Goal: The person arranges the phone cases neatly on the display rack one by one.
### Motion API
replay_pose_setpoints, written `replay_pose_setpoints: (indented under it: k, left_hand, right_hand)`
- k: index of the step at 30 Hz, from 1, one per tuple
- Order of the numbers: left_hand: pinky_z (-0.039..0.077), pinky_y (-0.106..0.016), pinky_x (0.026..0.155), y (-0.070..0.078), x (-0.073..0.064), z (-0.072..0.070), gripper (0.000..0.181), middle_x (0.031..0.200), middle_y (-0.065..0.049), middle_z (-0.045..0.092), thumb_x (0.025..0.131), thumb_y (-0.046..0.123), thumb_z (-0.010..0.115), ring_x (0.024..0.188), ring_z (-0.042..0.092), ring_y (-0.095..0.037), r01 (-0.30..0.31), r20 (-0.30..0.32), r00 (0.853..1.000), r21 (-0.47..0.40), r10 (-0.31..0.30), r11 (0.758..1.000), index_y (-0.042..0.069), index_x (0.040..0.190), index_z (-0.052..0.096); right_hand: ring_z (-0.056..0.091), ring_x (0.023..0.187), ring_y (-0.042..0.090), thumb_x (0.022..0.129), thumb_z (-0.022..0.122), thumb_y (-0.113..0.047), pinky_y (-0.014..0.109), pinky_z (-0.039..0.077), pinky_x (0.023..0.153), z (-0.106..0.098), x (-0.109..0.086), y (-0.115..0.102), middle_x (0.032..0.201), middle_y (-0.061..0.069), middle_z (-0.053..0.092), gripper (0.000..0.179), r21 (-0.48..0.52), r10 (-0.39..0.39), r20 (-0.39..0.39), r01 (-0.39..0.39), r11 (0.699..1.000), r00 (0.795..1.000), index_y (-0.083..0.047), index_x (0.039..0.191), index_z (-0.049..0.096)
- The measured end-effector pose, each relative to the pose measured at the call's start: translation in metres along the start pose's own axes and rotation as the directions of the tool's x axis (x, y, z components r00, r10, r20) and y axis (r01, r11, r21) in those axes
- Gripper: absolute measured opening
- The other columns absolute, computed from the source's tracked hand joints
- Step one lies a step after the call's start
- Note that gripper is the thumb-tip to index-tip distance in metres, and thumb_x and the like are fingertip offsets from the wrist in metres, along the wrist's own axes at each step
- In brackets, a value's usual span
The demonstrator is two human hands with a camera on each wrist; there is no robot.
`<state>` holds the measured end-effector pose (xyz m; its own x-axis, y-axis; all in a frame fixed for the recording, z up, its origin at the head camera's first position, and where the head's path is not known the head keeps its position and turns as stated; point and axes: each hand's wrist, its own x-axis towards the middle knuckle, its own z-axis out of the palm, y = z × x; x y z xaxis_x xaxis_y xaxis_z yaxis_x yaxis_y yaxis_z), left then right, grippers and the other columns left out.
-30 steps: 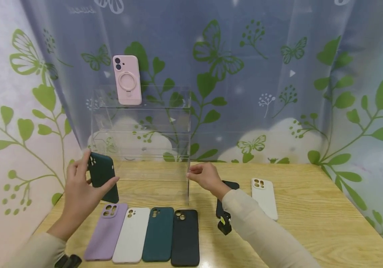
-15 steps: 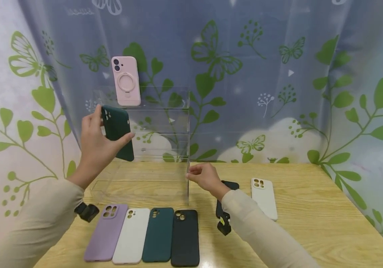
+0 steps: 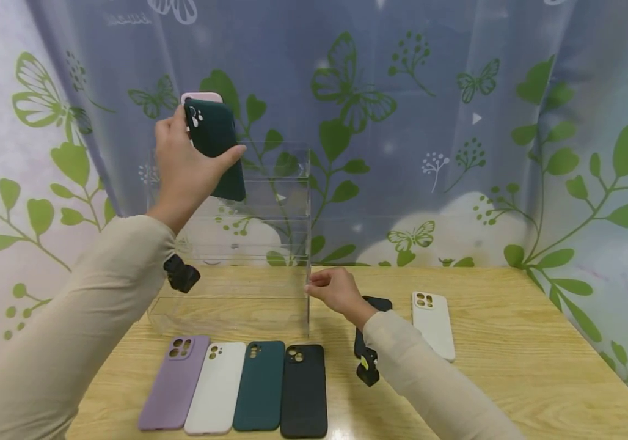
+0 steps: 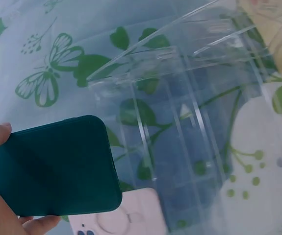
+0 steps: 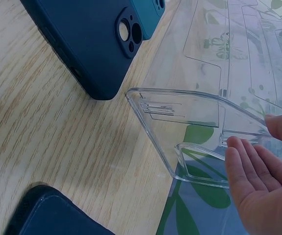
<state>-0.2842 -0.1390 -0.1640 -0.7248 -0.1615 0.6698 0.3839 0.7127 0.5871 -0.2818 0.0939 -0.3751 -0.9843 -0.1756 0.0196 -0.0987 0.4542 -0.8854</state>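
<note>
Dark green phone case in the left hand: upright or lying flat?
Upright, slightly tilted: the left hand grips the dark green phone case, its camera cutouts at the top.

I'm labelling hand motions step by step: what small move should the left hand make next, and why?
Probably shift the dark green phone case slightly right: the left hand holds it overlapping the pink phone case in the head view, and the clear rack's top tier extends further right.

Bright head view, dimmer bluish wrist views, faint glare on the table (image 3: 380,409)
</note>
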Motion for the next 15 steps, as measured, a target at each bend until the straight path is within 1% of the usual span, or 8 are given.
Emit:
replay_pose_setpoints:
  k: [5,10,15]
  left_hand:
    - [0.033,-0.036,0.110,0.017,0.019,0.007,0.101,0.145,-0.014,0.029,0.078,0.050,0.074,0.129,0.037,-0.027,0.035,-0.003,0.999,0.016,-0.035,0.999,0.009,0.152,0.020]
    - [0.032,-0.035,0.110,0.031,0.034,0.013,0.100,0.148,-0.012,0.026,0.079,0.053,0.072,0.130,0.036,-0.026,0.047,-0.009,0.999,0.009,-0.047,0.999,0.011,0.152,0.017]
    - [0.033,-0.027,0.108,0.041,0.044,0.019,0.099,0.149,-0.009,0.026,0.079,0.054,0.070,0.130,0.038,-0.021,0.056,-0.029,0.998,0.005,-0.055,0.998,0.015,0.152,0.016]
  right_hand:
    - [0.065,0.095,0.022,0.089,0.070,-0.018,0.038,0.055,0.081,-0.001,0.000,0.000,0.103,0.007,0.069,0.030,-0.008,0.002,-0.006,-0.002,1.000,1.000,-0.006,0.116,0.068]
    - [0.065,0.095,0.022,0.090,0.069,-0.018,0.037,0.055,0.081,-0.002,-0.001,-0.001,0.103,0.007,0.069,0.029,-0.016,0.003,-0.007,-0.003,1.000,1.000,-0.005,0.116,0.068]
    - [0.065,0.094,0.021,0.090,0.069,-0.017,0.037,0.055,0.081,-0.002,-0.002,-0.003,0.103,0.007,0.069,0.030,-0.002,0.005,0.005,-0.005,1.000,1.000,-0.005,0.117,0.067]
